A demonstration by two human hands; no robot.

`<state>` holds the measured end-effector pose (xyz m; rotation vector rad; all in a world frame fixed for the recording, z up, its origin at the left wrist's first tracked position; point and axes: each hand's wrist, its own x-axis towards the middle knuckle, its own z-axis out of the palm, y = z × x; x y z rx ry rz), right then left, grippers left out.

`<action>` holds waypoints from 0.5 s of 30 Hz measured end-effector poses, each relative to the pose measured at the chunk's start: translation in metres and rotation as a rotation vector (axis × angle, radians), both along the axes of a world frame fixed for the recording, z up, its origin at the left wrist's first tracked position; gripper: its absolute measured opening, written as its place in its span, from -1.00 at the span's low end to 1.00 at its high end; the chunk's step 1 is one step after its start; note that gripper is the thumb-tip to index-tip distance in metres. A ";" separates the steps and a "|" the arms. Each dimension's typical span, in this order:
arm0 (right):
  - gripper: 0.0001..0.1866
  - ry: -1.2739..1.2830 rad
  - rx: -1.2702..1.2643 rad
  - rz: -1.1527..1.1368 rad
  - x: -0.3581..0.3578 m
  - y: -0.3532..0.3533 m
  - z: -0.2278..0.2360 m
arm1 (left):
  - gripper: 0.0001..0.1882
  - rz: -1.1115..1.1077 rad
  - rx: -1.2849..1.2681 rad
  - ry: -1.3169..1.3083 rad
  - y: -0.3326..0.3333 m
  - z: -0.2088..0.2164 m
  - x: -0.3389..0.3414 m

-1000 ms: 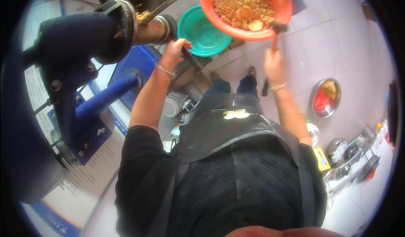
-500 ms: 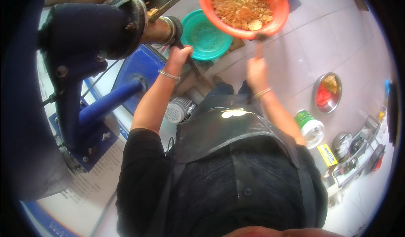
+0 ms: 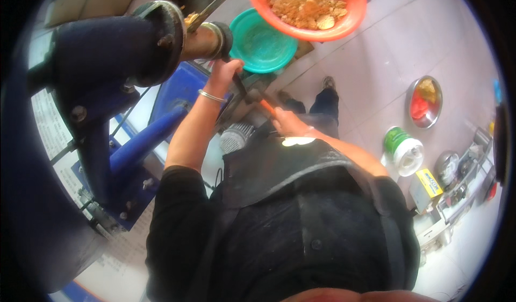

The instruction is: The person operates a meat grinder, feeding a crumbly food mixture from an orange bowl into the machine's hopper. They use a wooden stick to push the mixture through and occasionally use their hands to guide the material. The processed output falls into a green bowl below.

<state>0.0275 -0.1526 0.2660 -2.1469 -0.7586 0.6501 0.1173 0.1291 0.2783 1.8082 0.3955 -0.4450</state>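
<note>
Around a dark metal bar (image 3: 239,86), my left hand (image 3: 224,72) is closed near the end of the blue machine's cylinder (image 3: 200,43). The bar slants down from the ring on that cylinder toward my right. My right hand (image 3: 292,123) grips the orange handle of a hammer (image 3: 265,106). Its dark head is at the lower end of the bar and seems to touch it. Just beyond my left hand, a green basin (image 3: 263,60) sits on the floor, and an orange basin (image 3: 352,11) of brown crumbly material overlaps its far right side.
The blue machine's frame (image 3: 148,143) fills the left, with a grey finned motor (image 3: 236,137) below my hands. On the tiled floor at right are a metal bowl (image 3: 426,120) with red and yellow contents, a green-and-white tub (image 3: 407,159) and a yellow-topped box (image 3: 428,186).
My right hand has swung the hammer from beside the orange basin down and left to the lower end of the bar. My left hand keeps its hold.
</note>
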 end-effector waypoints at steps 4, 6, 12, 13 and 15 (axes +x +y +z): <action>-0.86 0.048 0.037 -0.391 0.029 -0.057 -0.034 | -0.75 0.010 -0.073 0.032 0.000 0.009 0.001; -0.78 0.198 0.121 -0.761 0.075 -0.086 -0.011 | -0.75 0.030 -0.063 0.073 -0.001 0.007 0.002; -0.88 -0.005 0.050 0.049 -0.004 0.022 -0.001 | -0.76 -0.012 -0.020 0.047 0.013 -0.004 -0.004; -0.75 0.318 -0.006 0.031 -0.001 0.016 0.007 | -0.76 -0.035 -0.015 0.034 0.016 -0.007 -0.004; -0.68 0.277 0.053 -0.109 0.006 -0.013 -0.016 | -0.78 0.018 -0.006 0.088 0.006 0.004 -0.006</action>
